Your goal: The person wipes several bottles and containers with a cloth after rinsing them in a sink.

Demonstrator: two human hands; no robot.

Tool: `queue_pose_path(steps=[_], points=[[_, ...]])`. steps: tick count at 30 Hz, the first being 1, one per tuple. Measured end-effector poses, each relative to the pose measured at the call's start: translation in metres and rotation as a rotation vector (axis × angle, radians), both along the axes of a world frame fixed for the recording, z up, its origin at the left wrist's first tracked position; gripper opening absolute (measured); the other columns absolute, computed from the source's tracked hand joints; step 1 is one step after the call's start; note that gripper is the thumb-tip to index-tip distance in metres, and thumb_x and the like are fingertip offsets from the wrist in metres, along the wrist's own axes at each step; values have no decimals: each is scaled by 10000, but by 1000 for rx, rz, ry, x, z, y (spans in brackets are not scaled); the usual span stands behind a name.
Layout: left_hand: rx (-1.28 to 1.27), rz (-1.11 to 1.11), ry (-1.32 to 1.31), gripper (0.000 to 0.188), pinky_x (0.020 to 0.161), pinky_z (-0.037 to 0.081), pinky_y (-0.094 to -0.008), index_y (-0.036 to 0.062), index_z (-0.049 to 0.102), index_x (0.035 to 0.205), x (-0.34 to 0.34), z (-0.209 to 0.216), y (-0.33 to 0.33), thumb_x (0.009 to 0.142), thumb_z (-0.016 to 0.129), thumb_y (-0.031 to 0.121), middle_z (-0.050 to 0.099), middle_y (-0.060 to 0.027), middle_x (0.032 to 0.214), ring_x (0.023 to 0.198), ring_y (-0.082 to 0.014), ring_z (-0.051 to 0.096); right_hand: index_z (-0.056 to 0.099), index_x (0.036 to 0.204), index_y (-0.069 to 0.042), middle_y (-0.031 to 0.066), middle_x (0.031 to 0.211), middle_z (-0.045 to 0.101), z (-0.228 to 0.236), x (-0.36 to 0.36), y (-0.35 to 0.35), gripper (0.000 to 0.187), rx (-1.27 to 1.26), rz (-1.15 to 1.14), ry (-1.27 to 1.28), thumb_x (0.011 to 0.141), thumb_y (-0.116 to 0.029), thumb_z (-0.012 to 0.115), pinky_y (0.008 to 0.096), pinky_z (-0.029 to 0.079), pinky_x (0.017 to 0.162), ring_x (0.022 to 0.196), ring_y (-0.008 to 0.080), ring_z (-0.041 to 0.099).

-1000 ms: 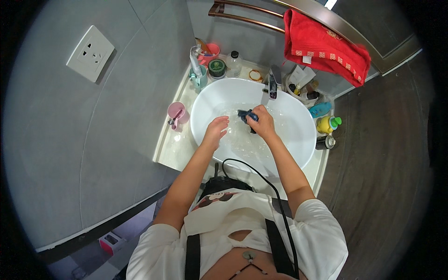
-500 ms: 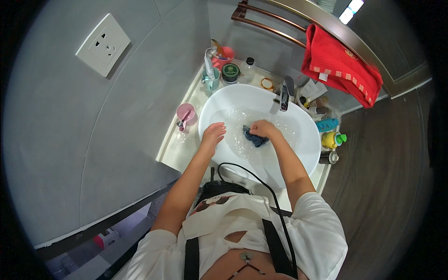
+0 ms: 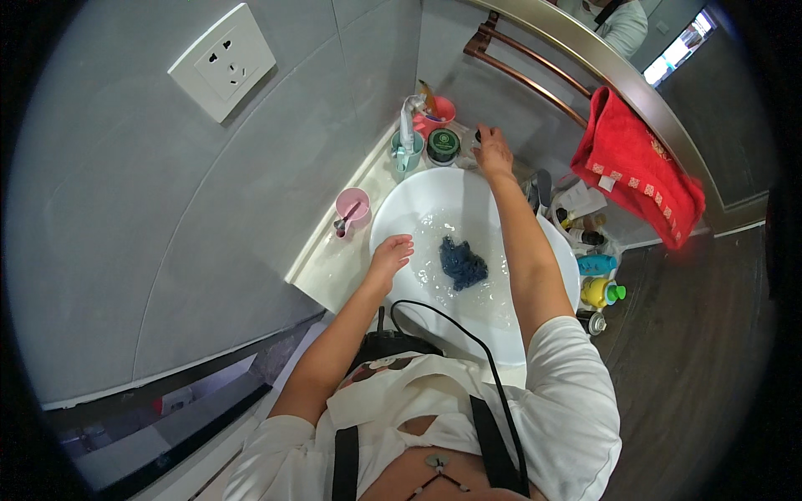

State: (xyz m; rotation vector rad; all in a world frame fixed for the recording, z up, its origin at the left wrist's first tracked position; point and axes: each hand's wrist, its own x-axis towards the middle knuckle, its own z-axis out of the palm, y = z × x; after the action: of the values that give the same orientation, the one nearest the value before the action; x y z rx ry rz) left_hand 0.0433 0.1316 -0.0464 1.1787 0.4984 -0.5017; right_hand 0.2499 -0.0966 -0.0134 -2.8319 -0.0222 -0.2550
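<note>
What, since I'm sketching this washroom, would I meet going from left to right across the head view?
White wall socket → pink cup → left hand → dark blue cloth → red towel.

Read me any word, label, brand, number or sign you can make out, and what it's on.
No text is readable.
Jar lid: pale marking, too small.
Blue bottle, yellow bottle: no lettering can be made out.
Towel tag: too small to tell.

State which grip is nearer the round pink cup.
Left: left grip is right of the cup and lower in view; right grip, farther off, is higher and rightward.
</note>
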Motion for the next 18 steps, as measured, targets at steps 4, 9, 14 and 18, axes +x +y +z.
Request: queue_pose_path(steps=[4,9,14,18], points=[[7,-13,-21,295,854,391,-285,75,519,1096,-6,-2,3,817,531,169,557,-34,1038,985,-144,525,503,1000,-109,124,1022,481,0,-26,-6,368,218,-92,-71,690,-145,699,422,443,751,892,349,539],[5,-31,-22,295,846,392,-281,79,518,1097,-10,3,-5,817,528,168,557,-35,1041,981,-144,526,539,923,-81,124,968,503,25,-66,-19,295,314,-118,-197,678,-118,699,405,444,727,854,339,547],[-5,-13,-56,294,839,395,-276,83,521,1094,-15,13,-7,813,539,166,562,-34,1037,968,-141,534,563,914,-62,120,908,527,64,-126,-24,314,284,6,-338,642,-106,714,377,452,713,832,319,557],[12,-19,-54,286,838,396,-271,86,522,1090,-25,15,-7,818,538,172,565,-27,1031,969,-139,533,569,907,-79,121,898,528,54,-187,-35,311,303,-13,-106,638,-122,719,381,458,714,823,318,562]])
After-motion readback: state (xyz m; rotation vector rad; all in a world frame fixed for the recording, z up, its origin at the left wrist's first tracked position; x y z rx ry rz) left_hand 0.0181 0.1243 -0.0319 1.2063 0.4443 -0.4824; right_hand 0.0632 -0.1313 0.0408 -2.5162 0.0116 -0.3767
